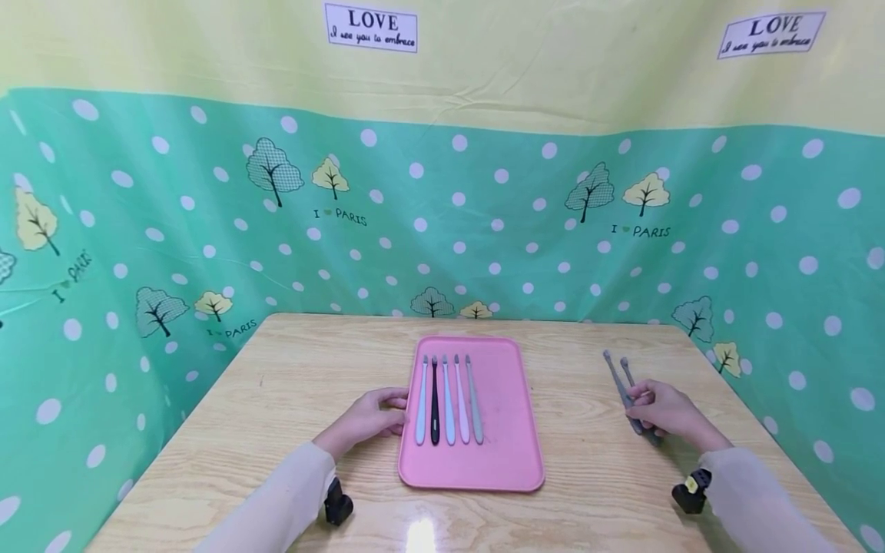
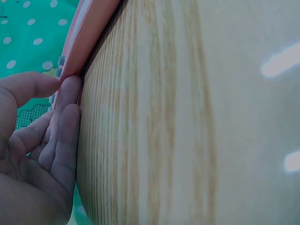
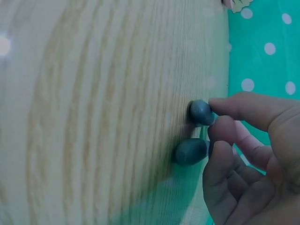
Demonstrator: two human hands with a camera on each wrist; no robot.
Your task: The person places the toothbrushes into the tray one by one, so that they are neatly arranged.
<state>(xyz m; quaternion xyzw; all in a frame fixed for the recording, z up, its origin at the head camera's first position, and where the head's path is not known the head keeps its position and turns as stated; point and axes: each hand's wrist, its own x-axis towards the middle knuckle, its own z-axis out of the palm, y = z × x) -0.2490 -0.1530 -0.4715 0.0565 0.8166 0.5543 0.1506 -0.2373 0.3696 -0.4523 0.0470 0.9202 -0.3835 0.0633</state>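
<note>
My left hand (image 1: 373,415) is at the left side of a pink tray (image 1: 508,415), its thumb and index finger pinching the rim (image 2: 75,58). Side by side on the tray's left half lie several toothbrushes, heads toward the back: a light blue one (image 1: 422,407), a black one (image 1: 435,407), and others in light blue, pink and grey-green (image 1: 474,407). Over on the right, my right hand (image 1: 667,411) pinches the handle of a dark grey toothbrush (image 1: 614,375) between thumb and fingers. A second dark grey toothbrush (image 1: 626,371) lies close beside it, its handle partly hidden under the hand.
Everything rests on a light wood-grain table (image 1: 311,361). Behind it and at both sides hangs a green dotted cloth (image 1: 387,200) with a yellow upper band. Each wrist wears a small black camera (image 1: 337,503).
</note>
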